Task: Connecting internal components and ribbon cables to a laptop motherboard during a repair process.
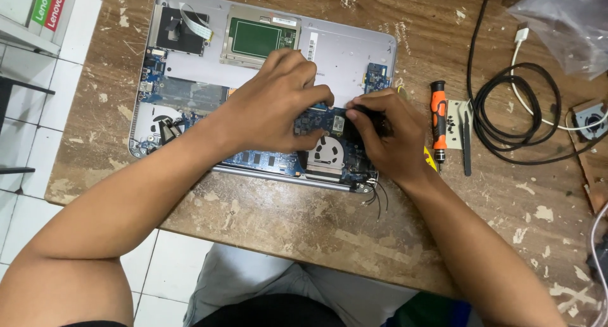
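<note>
An opened silver laptop base point(345, 51) lies on a worn wooden table, its blue circuit board point(269, 159) and round cooling fan point(329, 151) exposed. My left hand point(275, 99) rests on the middle of the board, fingers curled and pressing down near a connector. My right hand point(386, 134) is at the board's right side, fingertips pinched on a small black part point(373, 116) above the fan. Both hands nearly touch each other.
An orange-and-black screwdriver point(438, 121) and dark tweezers point(467, 143) lie right of the laptop on a small card with screws. Coiled black cable point(506, 121), a white cable point(529, 108), a loose fan point(590, 121) and a plastic bag point(567, 19) sit further right. White floor tiles at left.
</note>
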